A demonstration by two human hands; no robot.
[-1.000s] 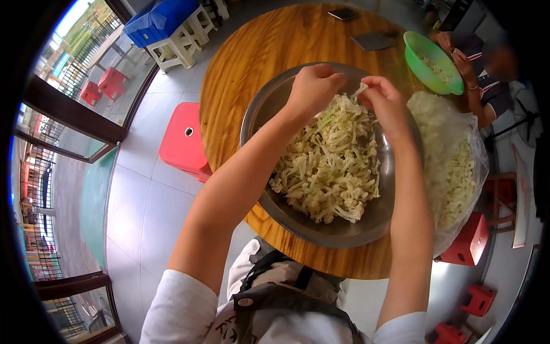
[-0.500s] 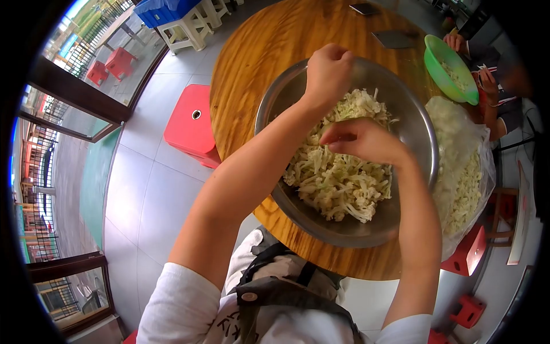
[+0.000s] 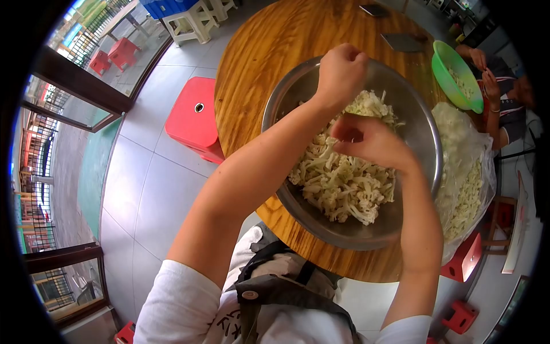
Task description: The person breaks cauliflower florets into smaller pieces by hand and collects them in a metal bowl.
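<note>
A wide steel bowl (image 3: 279,94) holds a heap of cut cauliflower florets (image 3: 344,183). Over the bowl's far side, my left hand (image 3: 342,74) is closed with its back toward me, so whatever its fingers grip is hidden. Closer to me, my right hand (image 3: 375,140) hovers above the heap, its fingers curled in toward the thumb. I cannot make out what, if anything, lies inside that curl. The two hands are apart from each other.
The bowl stands on a round wooden table (image 3: 246,69). To its right lies a clear plastic bag (image 3: 458,195) of cut pieces. Beyond are a green basin (image 3: 444,74), a co-worker's hands (image 3: 486,74), a dark flat blade-like object (image 3: 401,42) and a phone (image 3: 373,10). A red stool (image 3: 192,114) stands left.
The whole view has shifted slightly, moving the bowl a little right. My right hand's fingers are curled more. The co-worker's hands have come closer together.
</note>
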